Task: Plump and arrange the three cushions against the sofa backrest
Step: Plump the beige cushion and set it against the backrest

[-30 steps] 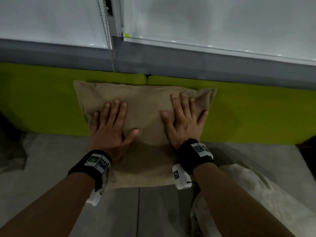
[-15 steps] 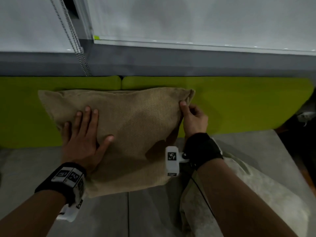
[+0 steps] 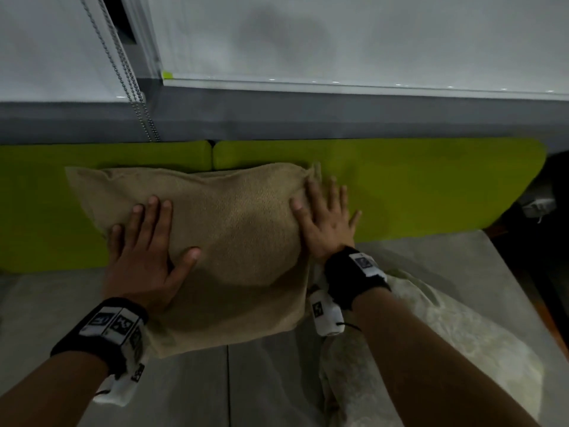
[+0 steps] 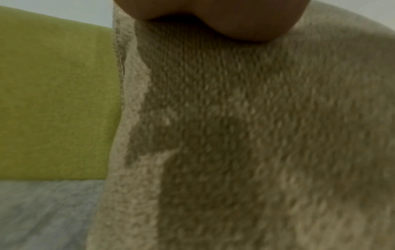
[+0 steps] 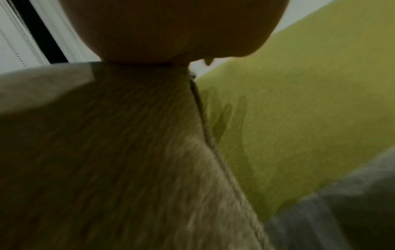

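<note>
A tan woven cushion point(image 3: 240, 235) leans on the lime-green sofa backrest point(image 3: 415, 186), its lower edge on the grey seat point(image 3: 271, 383). My left hand point(image 3: 147, 241) lies flat on the cushion's left half, fingers spread and straight. My right hand point(image 3: 326, 217) presses with straight fingers on the cushion's right edge, partly over the backrest. A pale patterned cushion point(image 3: 446, 349) lies on the seat under my right forearm. In the left wrist view the tan cushion point(image 4: 256, 135) fills the picture. The right wrist view shows the tan cushion point(image 5: 107, 152) beside the green backrest point(image 5: 299, 101).
White roller blinds point(image 3: 338, 41) with bead chains point(image 3: 129, 75) hang above a grey sill point(image 3: 308, 118) behind the sofa. The sofa ends at the right, where a dark gap holds a small white object point(image 3: 538, 206). Bare grey seat lies at the left.
My right hand let go of the cushion's upper right corner and now lies flat with fingers spread. The left hand stays pressed on the cushion. The cushion looks fuller.
</note>
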`<state>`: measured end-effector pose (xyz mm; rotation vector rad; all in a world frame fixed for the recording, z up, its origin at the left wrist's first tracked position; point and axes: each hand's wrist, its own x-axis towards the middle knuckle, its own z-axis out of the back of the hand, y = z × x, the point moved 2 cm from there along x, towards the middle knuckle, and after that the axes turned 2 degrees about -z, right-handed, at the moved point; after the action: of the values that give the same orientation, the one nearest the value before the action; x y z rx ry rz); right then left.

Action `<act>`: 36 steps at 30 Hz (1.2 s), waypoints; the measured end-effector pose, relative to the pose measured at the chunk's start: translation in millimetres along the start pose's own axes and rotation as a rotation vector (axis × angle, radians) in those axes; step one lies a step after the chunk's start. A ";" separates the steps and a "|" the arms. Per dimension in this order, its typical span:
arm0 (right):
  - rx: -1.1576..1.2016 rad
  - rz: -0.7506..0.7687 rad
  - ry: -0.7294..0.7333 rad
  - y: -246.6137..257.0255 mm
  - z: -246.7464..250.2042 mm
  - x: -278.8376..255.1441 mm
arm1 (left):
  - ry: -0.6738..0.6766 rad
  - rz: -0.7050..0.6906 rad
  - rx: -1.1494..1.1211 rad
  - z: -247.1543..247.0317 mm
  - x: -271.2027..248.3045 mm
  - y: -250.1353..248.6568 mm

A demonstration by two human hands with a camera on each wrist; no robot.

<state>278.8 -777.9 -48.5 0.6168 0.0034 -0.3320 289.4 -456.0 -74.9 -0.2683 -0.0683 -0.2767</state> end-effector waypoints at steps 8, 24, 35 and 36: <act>1.084 -0.301 0.036 -6.3 8.4 -12.8 | -0.505 0.556 -0.673 45.8 -2.2 47.1; 0.795 -0.102 -0.375 -14.2 37.2 1.7 | -0.494 0.523 -1.322 78.7 21.2 73.6; 0.863 -0.145 -0.152 5.2 51.6 26.5 | -0.434 0.588 -1.235 89.1 41.1 84.9; 0.927 -0.187 -0.147 2.7 46.5 20.9 | -0.456 0.609 -1.280 86.0 36.4 81.8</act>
<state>295.0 -808.7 -11.1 1.5136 -0.2470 -0.5619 344.6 -366.4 -9.0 -1.5910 -0.2506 0.4020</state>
